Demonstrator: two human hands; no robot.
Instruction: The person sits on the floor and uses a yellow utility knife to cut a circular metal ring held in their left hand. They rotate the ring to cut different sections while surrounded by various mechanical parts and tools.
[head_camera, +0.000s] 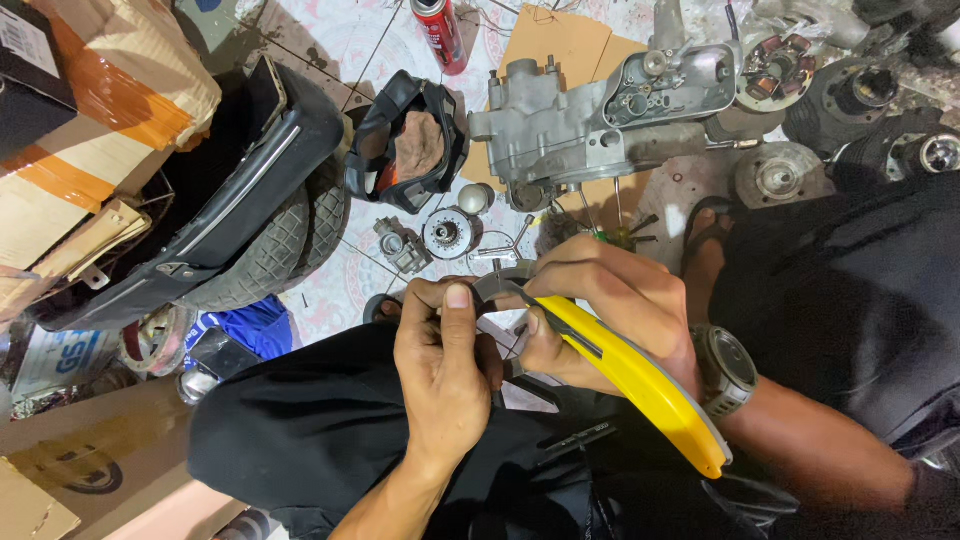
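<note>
My left hand (440, 375) grips a small curved grey metal part (497, 285), thumb pressed on its top edge. My right hand (610, 315) holds a yellow-handled utility knife (640, 385), with its tip against that same part. A grey wristwatch (727, 370) sits on my right wrist. Both hands hover over my knees in black trousers (320, 430). On the tiled floor just beyond lie a small carburettor (402, 245) and a round metal gear piece (447, 233).
A grey engine casing (590, 120) rests on cardboard at the top. A black seat (260, 200) and taped cardboard boxes (90, 120) fill the left. A black housing with a brown rag (410, 145), a red spray can (440, 32) and round engine parts (780, 175) lie around.
</note>
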